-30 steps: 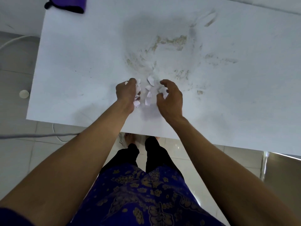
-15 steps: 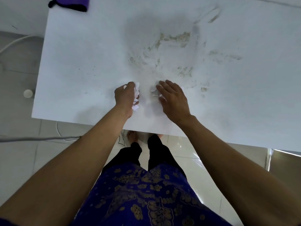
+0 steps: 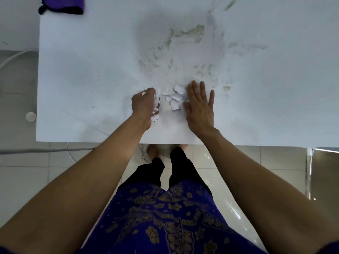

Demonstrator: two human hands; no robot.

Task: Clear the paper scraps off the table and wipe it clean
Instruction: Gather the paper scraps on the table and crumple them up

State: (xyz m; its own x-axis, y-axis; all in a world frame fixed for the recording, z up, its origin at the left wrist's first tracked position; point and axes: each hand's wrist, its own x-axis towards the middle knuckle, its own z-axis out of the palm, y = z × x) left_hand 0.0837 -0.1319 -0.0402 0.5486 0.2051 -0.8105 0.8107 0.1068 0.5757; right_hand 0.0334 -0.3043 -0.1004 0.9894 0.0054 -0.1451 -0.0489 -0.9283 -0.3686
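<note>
Several white torn paper scraps (image 3: 174,97) lie in a small pile on the white table (image 3: 82,70), near its front edge. My left hand (image 3: 145,105) sits just left of the pile with fingers curled round a bunch of scraps; a few printed bits poke out under it. My right hand (image 3: 199,105) lies flat on the table with straight fingers, its edge touching the right side of the pile. Brownish dirt smears (image 3: 185,33) mark the table beyond the scraps.
A purple cloth (image 3: 62,5) lies at the table's far left corner. The table's front edge runs just behind my wrists. On the tiled floor to the left are a white cable (image 3: 45,150) and a small round white object (image 3: 30,116).
My right hand has gone from curled over the scraps to flat with straight fingers, shifted slightly right, uncovering the loose pile. My left hand stays curled round its scraps.
</note>
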